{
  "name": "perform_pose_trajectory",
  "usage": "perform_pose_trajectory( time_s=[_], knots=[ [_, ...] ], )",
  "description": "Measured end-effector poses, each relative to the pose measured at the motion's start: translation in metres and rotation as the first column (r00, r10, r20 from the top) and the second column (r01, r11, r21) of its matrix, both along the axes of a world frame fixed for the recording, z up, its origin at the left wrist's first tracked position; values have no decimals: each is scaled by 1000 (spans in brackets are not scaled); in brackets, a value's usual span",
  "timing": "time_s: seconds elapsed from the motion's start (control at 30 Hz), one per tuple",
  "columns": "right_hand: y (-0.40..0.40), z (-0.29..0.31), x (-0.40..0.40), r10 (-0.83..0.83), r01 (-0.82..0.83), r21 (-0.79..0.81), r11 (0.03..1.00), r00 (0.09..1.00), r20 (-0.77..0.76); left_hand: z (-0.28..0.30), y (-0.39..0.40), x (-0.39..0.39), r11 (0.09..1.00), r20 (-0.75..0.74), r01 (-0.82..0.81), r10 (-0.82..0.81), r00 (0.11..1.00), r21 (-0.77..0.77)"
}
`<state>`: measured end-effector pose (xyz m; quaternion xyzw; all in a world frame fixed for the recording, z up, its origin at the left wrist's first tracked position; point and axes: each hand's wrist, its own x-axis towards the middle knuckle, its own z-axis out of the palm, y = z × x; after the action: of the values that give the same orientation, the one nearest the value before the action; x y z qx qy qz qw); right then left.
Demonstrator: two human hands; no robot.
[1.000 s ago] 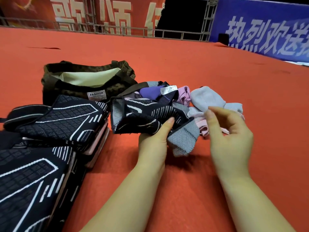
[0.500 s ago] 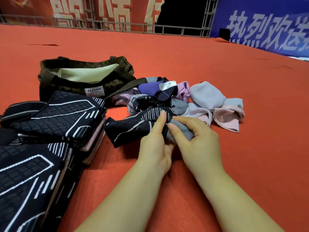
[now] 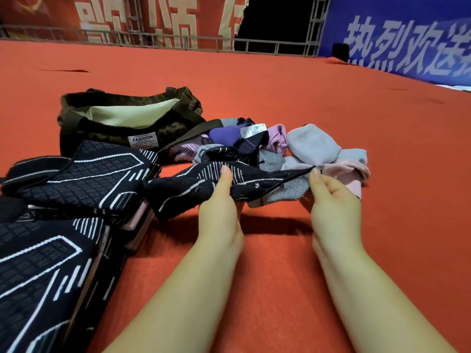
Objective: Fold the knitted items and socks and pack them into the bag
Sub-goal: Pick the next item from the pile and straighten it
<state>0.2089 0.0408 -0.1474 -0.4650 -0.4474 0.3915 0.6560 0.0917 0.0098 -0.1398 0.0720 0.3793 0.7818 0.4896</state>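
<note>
Black patterned sock [image 3: 204, 189] stretched left-right, left hand [image 3: 219, 210], right hand [image 3: 334, 200] pinching

Held sock [image 3: 204, 187]: black knit, white line pattern, grey striped cuff. Folded knitted items [image 3: 84, 179] at 9 o'clock: black, white outlines, grey grid. Bag [image 3: 107, 138] at 11 o'clock: dark olive camouflage, pale cream lining, white label. Sock pile [image 3: 293, 146] at 1 o'clock: purple, lilac, pale grey, pink. Floor [image 3: 356, 110]: orange-red carpet.
</note>
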Motion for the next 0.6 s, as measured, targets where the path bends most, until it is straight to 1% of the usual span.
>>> perform_pose_trajectory(
  time_s=[0.07,0.13,0.23,0.27,0.3,0.33,0.37,0.4,0.43,0.5,0.6],
  knots=[
    [1,5,2,12,-19,-35,999,985,-171,3,1,-4,999,62,15,-18,998,38],
    [6,8,6,25,-51,-72,996,943,-331,6,2,-9,997,106,19,-27,994,70],
    [14,8,11,31,-81,-91,993,891,-452,9,4,-13,995,117,54,-63,991,84],
    [15,7,12,40,-70,-55,996,902,-431,9,4,-14,993,112,79,-88,990,87],
    [15,6,15,43,-42,9,999,947,-317,9,3,-15,989,102,113,-122,987,93],
    [13,6,16,30,-18,94,995,990,-138,8,3,-16,985,81,149,-157,984,91],
    [9,5,17,17,-27,180,983,998,58,7,3,-18,978,42,192,-196,980,76],
    [6,5,17,1,-50,246,968,981,195,5,3,-20,967,-13,249,-249,968,45],
    [2,5,17,-13,-74,289,954,957,289,4,1,-21,948,-73,319,-318,945,5],
    [-2,6,18,-31,-88,327,941,939,343,4,-3,-22,892,-168,446,-452,876,-73],
    [2,5,20,11,-102,282,954,951,309,7,-10,-20,831,-302,549,-548,780,-92]
  ],
)
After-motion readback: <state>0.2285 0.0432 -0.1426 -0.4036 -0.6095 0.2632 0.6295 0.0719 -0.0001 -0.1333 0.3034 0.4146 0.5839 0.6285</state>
